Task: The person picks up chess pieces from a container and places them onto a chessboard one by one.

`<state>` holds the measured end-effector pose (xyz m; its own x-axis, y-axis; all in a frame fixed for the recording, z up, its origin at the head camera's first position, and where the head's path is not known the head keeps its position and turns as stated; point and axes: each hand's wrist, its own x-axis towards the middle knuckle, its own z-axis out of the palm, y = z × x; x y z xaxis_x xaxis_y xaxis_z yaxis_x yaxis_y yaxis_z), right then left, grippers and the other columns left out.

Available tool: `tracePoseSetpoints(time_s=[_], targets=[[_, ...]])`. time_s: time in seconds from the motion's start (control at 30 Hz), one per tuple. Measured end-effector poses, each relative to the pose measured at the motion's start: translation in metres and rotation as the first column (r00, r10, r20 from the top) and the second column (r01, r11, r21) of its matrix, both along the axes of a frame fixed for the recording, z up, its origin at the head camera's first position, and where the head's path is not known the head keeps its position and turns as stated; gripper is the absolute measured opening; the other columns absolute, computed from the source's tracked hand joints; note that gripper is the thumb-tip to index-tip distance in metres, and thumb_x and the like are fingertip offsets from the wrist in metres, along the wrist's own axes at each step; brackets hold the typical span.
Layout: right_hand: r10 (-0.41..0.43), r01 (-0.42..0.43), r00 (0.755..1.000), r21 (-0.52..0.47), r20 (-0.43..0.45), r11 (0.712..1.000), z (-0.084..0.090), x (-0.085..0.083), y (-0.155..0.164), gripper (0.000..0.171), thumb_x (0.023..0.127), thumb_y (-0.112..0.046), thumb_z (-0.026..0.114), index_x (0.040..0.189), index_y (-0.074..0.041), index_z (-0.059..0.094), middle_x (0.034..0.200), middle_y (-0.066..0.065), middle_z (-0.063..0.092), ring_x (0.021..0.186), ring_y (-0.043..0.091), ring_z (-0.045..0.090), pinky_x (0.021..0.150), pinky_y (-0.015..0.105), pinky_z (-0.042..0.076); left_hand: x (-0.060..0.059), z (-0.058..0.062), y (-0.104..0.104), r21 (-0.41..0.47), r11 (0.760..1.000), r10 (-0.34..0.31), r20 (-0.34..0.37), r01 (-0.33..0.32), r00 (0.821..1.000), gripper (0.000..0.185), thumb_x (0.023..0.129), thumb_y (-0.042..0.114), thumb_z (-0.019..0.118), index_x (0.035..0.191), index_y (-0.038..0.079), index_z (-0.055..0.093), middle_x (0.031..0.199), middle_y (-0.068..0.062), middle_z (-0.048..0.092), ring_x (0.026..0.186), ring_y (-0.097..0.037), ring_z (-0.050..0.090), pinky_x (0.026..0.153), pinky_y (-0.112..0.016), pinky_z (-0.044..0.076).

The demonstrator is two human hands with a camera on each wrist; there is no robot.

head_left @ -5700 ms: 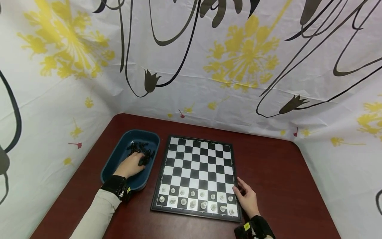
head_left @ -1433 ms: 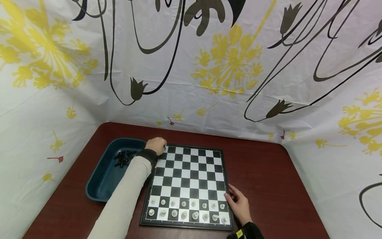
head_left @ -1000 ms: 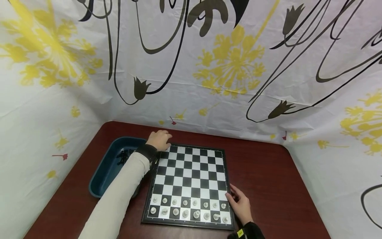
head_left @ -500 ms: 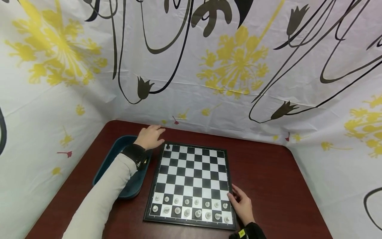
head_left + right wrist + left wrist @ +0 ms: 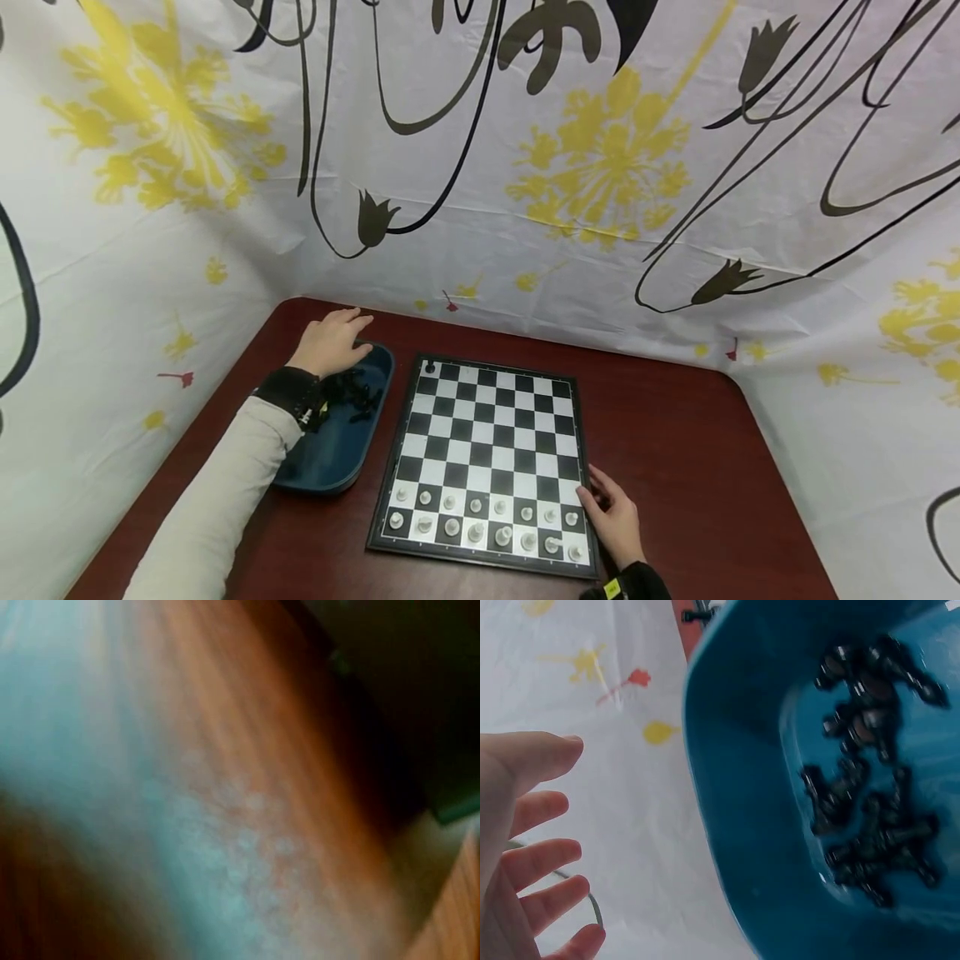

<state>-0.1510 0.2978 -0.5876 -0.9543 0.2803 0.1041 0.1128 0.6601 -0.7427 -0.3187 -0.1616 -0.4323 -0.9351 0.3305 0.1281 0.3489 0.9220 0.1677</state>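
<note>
My left hand (image 5: 330,343) hovers over the far end of a blue plastic tub (image 5: 318,483), fingers spread, holding nothing. In the left wrist view the black chess pieces (image 5: 877,847) lie jumbled on the tub's floor, apart from the fingers (image 5: 551,859). A single black chess piece (image 5: 430,367) stands in the chessboard's far left corner. Two rows of white chess pieces (image 5: 476,531) fill the near end of the chessboard (image 5: 480,433). At the board's right edge rests my right hand (image 5: 617,517), thumb on the rim, fingers relaxed alongside. The right wrist view is too blurred for detail.
Tub and board stand side by side on a dark red-brown table (image 5: 675,467). A white patterned cloth (image 5: 465,167) hangs close behind the table and along its sides.
My left hand took a black piece from the tub, let it go in the board's far left corner, and moved back left over the tub. The right hand stays at the board's edge.
</note>
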Motion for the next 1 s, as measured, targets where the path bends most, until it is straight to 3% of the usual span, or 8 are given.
tracePoseSetpoints(time_s=[0.17,0.4,1.0], targets=[[0.0,0.001,1.0,0.007,-0.005,1.0,0.001,0.0,0.0,0.045,0.08,-0.025,0.069,0.12,-0.007,0.058,0.096,0.009,0.067,0.067,0.006,0.05,0.059,0.022,0.041,0.006,-0.004,-0.015,0.03,0.999,0.027,0.006,-0.027,1.0,0.053,0.085,0.026,0.062,0.131,0.004,0.047,0.135,-0.023,0.04,0.121,-0.04,0.038,0.087,-0.058,0.037],[-0.006,0.006,1.0,0.016,-0.005,1.0,-0.001,-0.001,0.001,0.044,0.08,-0.023,0.069,0.12,-0.008,0.058,0.096,0.008,0.067,0.067,0.006,0.05,0.059,0.021,0.041,0.01,-0.024,-0.025,0.029,0.999,0.034,0.014,-0.034,0.999,0.052,0.085,0.026,0.061,0.13,0.004,0.048,0.134,-0.024,0.041,0.12,-0.04,0.04,0.085,-0.058,0.039],[-0.006,0.007,1.0,0.023,-0.009,1.0,0.0,-0.001,0.0,0.043,0.08,-0.021,0.069,0.119,-0.007,0.059,0.095,0.009,0.067,0.067,0.006,0.05,0.059,0.021,0.041,0.023,-0.072,-0.009,-0.029,1.0,0.01,0.082,-0.007,0.997,0.044,0.083,0.027,0.064,0.12,0.006,0.057,0.126,-0.02,0.05,0.111,-0.037,0.049,0.081,-0.054,0.043]])
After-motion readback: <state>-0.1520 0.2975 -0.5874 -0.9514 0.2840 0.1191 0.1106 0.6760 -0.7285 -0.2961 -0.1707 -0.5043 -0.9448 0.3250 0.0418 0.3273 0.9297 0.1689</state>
